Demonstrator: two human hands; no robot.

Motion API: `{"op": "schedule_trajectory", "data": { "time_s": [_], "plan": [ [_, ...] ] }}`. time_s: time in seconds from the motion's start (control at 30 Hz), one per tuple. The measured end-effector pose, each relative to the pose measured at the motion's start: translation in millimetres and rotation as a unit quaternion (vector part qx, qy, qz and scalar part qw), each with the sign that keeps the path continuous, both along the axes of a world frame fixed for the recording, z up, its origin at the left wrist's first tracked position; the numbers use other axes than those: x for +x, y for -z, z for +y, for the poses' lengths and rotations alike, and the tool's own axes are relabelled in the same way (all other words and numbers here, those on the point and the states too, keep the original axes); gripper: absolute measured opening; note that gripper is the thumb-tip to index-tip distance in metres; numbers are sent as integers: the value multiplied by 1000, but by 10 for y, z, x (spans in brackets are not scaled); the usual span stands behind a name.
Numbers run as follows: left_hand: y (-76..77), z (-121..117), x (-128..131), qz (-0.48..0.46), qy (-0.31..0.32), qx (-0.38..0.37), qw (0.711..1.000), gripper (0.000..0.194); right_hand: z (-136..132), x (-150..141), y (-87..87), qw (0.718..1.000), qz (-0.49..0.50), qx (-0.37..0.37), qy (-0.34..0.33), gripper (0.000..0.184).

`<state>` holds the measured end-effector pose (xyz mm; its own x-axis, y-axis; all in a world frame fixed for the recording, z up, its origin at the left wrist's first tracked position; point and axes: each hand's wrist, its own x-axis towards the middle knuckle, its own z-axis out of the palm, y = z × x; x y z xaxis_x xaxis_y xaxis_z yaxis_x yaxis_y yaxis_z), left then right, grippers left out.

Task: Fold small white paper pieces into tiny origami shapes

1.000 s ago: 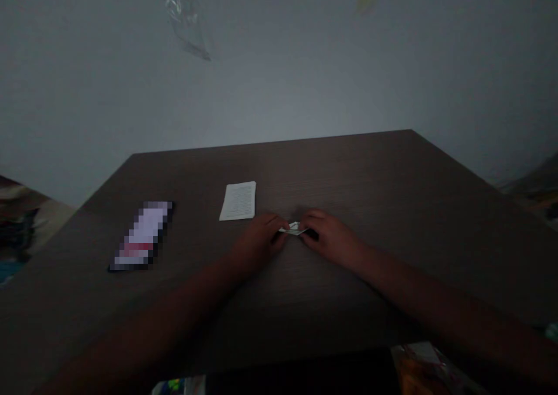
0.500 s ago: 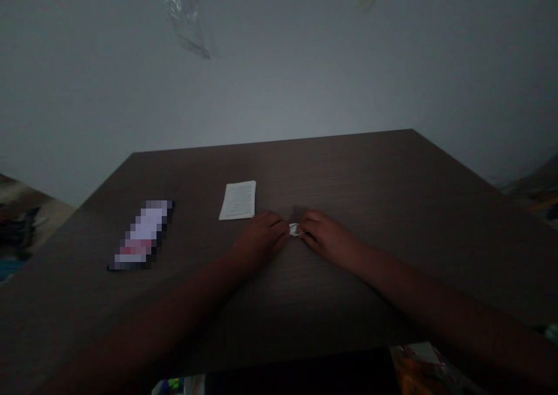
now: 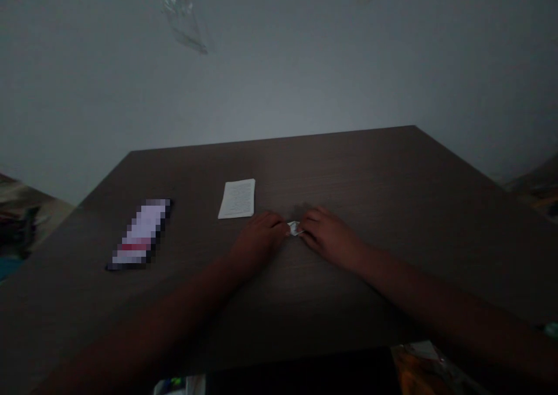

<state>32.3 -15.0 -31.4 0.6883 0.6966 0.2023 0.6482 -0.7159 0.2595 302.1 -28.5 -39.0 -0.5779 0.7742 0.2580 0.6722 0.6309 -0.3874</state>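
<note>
Between my two hands, low over the dark wooden table (image 3: 349, 174), is a small folded piece of white paper (image 3: 293, 228). My left hand (image 3: 261, 236) is closed on its left end, and my right hand (image 3: 325, 232) pinches the right end. The fingers cover much of the paper, so its full shape is hidden. Just beyond my left hand lies a small stack of printed paper sheets (image 3: 238, 198), flat on the table.
A phone (image 3: 142, 232) with a blurred-out screen lies on the table at the left. Behind the table's far edge rises a pale wall (image 3: 305, 64), with a clear plastic bag (image 3: 181, 14) on it. Various items show below the near edge.
Both hands stay at nearly the same place, still on the small paper, whose visible part has shifted slightly in shape. The whole view has tilted a little.
</note>
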Motion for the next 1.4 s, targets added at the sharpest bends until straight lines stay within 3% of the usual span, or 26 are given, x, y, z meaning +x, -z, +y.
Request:
{"op": "schedule_trajectory", "data": {
  "time_s": [0.1,0.43,0.67,0.97,1.03,1.17,1.4],
  "plan": [
    [5,-9,-1,-3,-6,7,1000,20,8,19,7,1000,17,6,19,9],
    [43,-1,-64,-21,-29,2,999,18,20,5,80,995,80,-27,46,23],
    [84,32,-47,-18,1,8,1000,27,34,6,53,993,93,-53,39,22],
    [102,23,-22,-14,-1,22,1000,28,-29,-20,-51,998,22,-45,39,11],
    [104,14,-14,-12,3,28,1000,27,-32,-25,-72,998,29,-52,37,9],
    [111,-6,3,-14,25,36,999,25,-8,-33,-80,995,53,-67,48,25],
    [93,-29,7,-25,61,52,996,25,-11,4,-116,993,87,-80,5,13]
  ]
}}
